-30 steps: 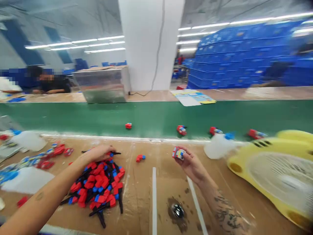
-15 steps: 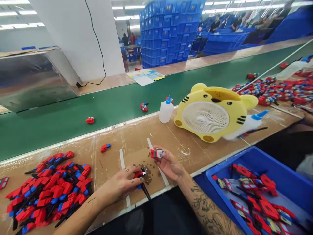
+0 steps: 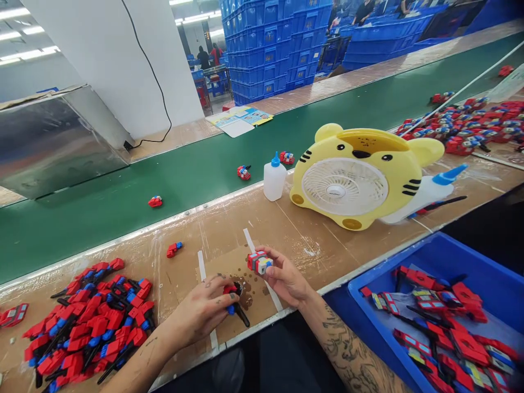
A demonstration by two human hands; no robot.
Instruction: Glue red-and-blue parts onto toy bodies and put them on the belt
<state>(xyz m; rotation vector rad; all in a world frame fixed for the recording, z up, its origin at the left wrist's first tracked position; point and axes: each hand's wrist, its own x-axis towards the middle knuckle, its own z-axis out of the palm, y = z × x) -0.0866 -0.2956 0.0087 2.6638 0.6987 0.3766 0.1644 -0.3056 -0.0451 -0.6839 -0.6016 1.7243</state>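
My left hand (image 3: pixel 210 305) is closed on a red and blue toy part with a black rod (image 3: pixel 241 315), low over the wet patch on the brown work surface (image 3: pixel 303 240). In my right hand (image 3: pixel 286 278) a red, grey and white toy block (image 3: pixel 259 262) is gripped between thumb and fingers, its white and blue end facing the thumb. The two pieces are apart, the block farther right and higher in view. Dark wet spots (image 3: pixel 246 295) lie between my hands, by a small shiny round thing partly hidden by the left fingers.
A pile of red parts (image 3: pixel 90 316) lies left. A yellow fan (image 3: pixel 347 180) and white bottle (image 3: pixel 274 180) stand beyond my hands. A blue bin (image 3: pixel 434 327) of parts is at right, a green belt (image 3: pixel 196 169) behind. More toys (image 3: pixel 462 125) are heaped far right.
The block in my right hand has turned, showing more of its top and white end. My left hand has barely moved. The view has shifted slightly, and toys on the belt have moved right.
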